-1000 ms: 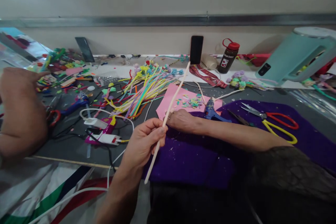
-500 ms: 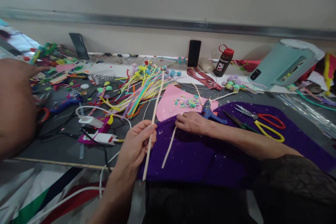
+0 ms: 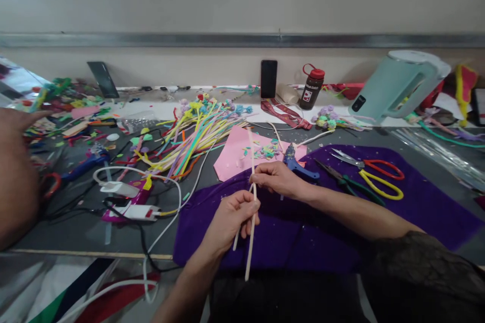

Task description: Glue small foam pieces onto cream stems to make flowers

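Both hands are gripping: the left hand is pinching a long cream stem between thumb and fingers, and the right hand is holding the same stem just above, over the purple cloth. A shorter cream stem is slanting down behind the left fingers, its upper end meeting the long one near the right fingertips; whether they are joined is not showing. The work on this pair is looking early, since the visible lengths are carrying no decoration. Farther back on the desk, a bundle of bright stems with fluffy heads is lying, apparently further along. Loose bits are sitting on the pink sheet, untouched, and how much is remaining is hard to tell.
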Action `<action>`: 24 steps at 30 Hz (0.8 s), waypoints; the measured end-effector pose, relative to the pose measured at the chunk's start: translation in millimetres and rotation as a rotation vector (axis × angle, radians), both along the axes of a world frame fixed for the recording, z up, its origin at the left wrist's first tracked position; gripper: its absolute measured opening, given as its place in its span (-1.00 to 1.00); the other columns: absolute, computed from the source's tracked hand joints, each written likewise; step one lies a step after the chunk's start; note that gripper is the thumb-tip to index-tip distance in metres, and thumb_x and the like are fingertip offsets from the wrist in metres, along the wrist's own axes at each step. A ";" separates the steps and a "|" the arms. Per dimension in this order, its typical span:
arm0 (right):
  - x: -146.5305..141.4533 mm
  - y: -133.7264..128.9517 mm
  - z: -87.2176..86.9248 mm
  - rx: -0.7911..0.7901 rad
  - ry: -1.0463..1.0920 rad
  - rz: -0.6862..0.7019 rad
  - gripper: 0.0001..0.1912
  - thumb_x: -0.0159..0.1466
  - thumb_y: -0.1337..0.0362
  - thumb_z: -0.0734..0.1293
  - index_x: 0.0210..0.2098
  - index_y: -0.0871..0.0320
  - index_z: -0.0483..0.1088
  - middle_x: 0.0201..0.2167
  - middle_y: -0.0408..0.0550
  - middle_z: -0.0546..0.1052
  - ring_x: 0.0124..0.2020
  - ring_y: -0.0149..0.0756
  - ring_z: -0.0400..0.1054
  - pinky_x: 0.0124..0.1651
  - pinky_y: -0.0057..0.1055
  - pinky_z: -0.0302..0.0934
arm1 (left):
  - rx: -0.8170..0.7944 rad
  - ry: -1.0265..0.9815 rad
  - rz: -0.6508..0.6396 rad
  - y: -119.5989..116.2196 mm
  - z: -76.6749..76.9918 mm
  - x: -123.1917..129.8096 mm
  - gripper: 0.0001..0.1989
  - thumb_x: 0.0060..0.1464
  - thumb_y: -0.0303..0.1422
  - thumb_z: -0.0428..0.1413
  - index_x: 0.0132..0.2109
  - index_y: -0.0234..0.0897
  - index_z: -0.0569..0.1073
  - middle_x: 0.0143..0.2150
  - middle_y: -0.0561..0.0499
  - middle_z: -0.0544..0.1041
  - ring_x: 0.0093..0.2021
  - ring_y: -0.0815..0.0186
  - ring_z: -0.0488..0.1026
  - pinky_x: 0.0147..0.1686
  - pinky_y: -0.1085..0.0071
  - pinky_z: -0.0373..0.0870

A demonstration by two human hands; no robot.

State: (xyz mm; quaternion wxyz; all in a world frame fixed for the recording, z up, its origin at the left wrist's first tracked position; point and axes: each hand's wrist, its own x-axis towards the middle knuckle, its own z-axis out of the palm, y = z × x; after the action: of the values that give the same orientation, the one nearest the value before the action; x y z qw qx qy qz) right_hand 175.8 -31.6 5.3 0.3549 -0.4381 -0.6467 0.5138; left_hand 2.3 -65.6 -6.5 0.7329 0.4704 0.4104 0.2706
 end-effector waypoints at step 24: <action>-32.8 -11.3 -11.5 -0.271 0.172 0.123 -0.82 0.14 0.28 0.24 -0.50 0.27 0.37 -0.66 -0.25 0.32 -0.74 -0.62 0.09 -0.69 -0.64 -0.04 | 0.023 -0.090 0.220 68.1 -1.3 0.3 -0.82 -0.19 -0.35 0.22 -0.48 -0.38 0.39 -0.64 0.12 0.38 -0.76 0.63 0.08 -0.81 0.67 -0.06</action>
State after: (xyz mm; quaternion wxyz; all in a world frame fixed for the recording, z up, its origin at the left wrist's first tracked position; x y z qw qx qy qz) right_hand 142.9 -42.9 -6.2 0.3144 -0.3962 -0.5642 0.6526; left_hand 2.6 2.5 -7.8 0.7110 0.4182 0.4231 0.3750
